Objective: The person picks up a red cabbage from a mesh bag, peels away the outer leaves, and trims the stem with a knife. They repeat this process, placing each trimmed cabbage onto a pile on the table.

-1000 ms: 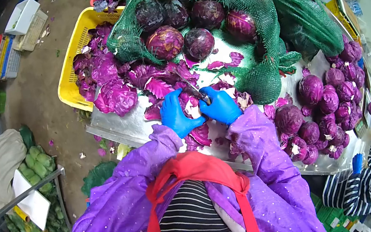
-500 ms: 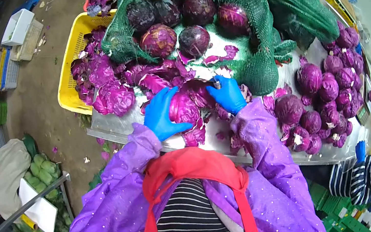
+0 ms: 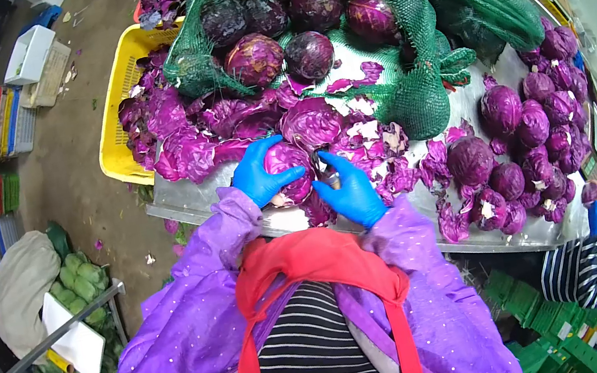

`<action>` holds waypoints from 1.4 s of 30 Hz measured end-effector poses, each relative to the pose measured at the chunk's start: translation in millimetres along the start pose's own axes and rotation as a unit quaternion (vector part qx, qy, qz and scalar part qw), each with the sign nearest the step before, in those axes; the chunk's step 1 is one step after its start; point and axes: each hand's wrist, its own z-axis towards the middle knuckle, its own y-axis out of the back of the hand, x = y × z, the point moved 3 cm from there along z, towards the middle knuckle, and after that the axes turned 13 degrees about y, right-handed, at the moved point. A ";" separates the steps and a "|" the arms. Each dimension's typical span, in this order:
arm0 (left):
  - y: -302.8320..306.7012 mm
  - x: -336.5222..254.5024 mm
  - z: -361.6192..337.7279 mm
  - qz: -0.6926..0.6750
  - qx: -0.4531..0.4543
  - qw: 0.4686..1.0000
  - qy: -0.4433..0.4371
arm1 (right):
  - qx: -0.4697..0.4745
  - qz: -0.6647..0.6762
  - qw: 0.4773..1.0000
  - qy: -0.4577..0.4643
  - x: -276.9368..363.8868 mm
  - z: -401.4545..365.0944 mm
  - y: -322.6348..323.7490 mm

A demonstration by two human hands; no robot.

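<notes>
My left hand [image 3: 262, 177], in a blue glove, is closed around the left side of a red cabbage [image 3: 285, 163]. On the cabbage's right, my right hand [image 3: 354, 191], also blue-gloved, has thumb and forefinger curled around a small knife-like tool [image 3: 329, 175], mostly hidden by the fingers. Just beyond the cabbage lies a large loose outer leaf [image 3: 311, 122]. Torn leaf scraps [image 3: 376, 153] are scattered to the right of my hands.
A green net bag [image 3: 422, 93] holds several dark cabbages. Leaves fill a yellow crate [image 3: 115, 151] at left. Trimmed cabbages [image 3: 501, 111] are piled on the metal table [image 3: 181, 199] at right. A co-worker in a striped sleeve [image 3: 590, 275] stands at far right, holding a cabbage.
The cabbage's outer leaf has come off and lies beyond it. My right hand has moved down and left, closer to the cabbage. The co-worker's hand with a cabbage has shifted lower.
</notes>
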 end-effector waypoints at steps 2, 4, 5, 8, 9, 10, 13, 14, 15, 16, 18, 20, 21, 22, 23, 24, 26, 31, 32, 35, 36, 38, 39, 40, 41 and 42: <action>-0.5 -1.5 -0.4 -0.012 0.009 1.000 0.002 | -0.011 0.018 0.997 -0.071 -8.0 -1.2 -15.1; -2.0 -3.9 -3.2 0.030 0.007 0.999 -0.032 | 0.002 -0.004 0.998 -0.065 -7.4 3.8 -16.3; -3.2 -6.2 -4.0 0.050 0.005 0.997 -0.050 | 0.009 -0.017 0.998 -0.061 -7.5 6.8 -16.4; -2.0 -17.8 0.2 0.188 -0.003 0.978 -0.086 | 0.012 -0.047 0.996 -0.073 -12.5 9.6 -12.8; -2.6 -19.9 1.3 0.194 0.004 0.976 -0.097 | 0.017 -0.050 0.995 -0.080 -12.2 10.1 -11.8; -2.8 -21.9 0.2 0.200 0.019 0.975 -0.094 | 0.013 -0.035 0.996 -0.077 -15.5 10.4 -11.7; 0.6 -29.6 -0.5 0.200 0.053 0.974 -0.087 | -0.012 0.016 0.998 -0.062 -33.9 11.6 -14.2; 1.6 -29.3 -0.4 0.188 0.057 0.977 -0.083 | -0.030 0.035 0.998 -0.053 -40.7 12.3 -16.8; 2.6 -28.4 -0.4 0.174 0.060 0.980 -0.079 | -0.046 0.055 0.996 -0.044 -38.3 15.9 -16.5; 2.6 -25.5 -2.5 0.166 0.048 0.981 -0.084 | -0.020 -0.007 0.996 -0.088 -32.2 19.2 -13.6; 0.8 -19.2 -1.7 0.148 0.021 0.984 -0.100 | -0.038 0.000 0.996 -0.075 -36.1 27.5 -19.8; 4.2 -10.4 0.4 0.093 0.022 0.992 -0.087 | -0.030 0.024 0.995 -0.089 -41.8 40.6 -19.0; 6.9 -8.7 0.5 0.067 0.021 0.994 -0.080 | -0.031 0.047 0.996 -0.075 -44.9 44.3 -19.5; 10.0 -9.7 -1.3 0.055 0.019 0.995 -0.076 | -0.032 0.070 0.995 -0.058 -49.2 47.1 -21.0; 12.8 -11.6 -2.6 0.050 0.004 0.994 -0.095 | -0.034 0.093 0.994 -0.039 -50.3 51.5 -21.6; 14.7 -13.5 -3.0 0.045 -0.011 0.992 -0.114 | -0.052 0.070 0.996 -0.006 -45.9 54.1 -19.9; 14.8 -20.8 -4.6 0.016 -0.029 0.992 -0.119 | -0.029 -0.029 0.999 -0.008 -17.8 66.3 -4.5; -9.0 -33.7 12.3 0.087 -0.071 0.992 -0.063 | 0.005 -0.187 0.981 0.051 9.5 73.3 9.9; -16.0 -31.8 12.6 0.112 -0.075 0.989 -0.063 | -0.005 -0.198 0.980 0.038 -5.2 69.5 8.5; -30.5 -35.3 10.7 0.159 -0.089 0.981 -0.064 | -0.064 -0.113 0.990 -0.048 -42.5 55.4 14.5; -27.6 -42.6 12.1 0.144 -0.077 0.985 -0.062 | -0.078 -0.118 0.989 -0.042 -54.4 58.4 14.7; -24.8 -38.3 6.1 0.134 -0.060 0.983 -0.109 | -0.103 -0.184 0.976 -0.054 -81.3 74.0 23.7; -20.1 -30.6 0.3 0.119 -0.063 0.983 -0.123 | -0.085 -0.189 0.975 -0.083 -98.5 81.9 31.1; -15.4 -21.6 -8.4 0.105 -0.070 0.983 -0.136 | -0.109 -0.194 0.975 -0.024 -104.0 87.2 28.5; -13.4 -12.2 -21.2 0.090 -0.067 0.984 -0.137 | -0.090 -0.185 0.978 -0.035 -105.3 88.4 28.0; -12.5 -6.7 -26.9 0.079 -0.054 0.988 -0.117 | -0.066 -0.177 0.981 -0.049 -105.9 89.3 30.4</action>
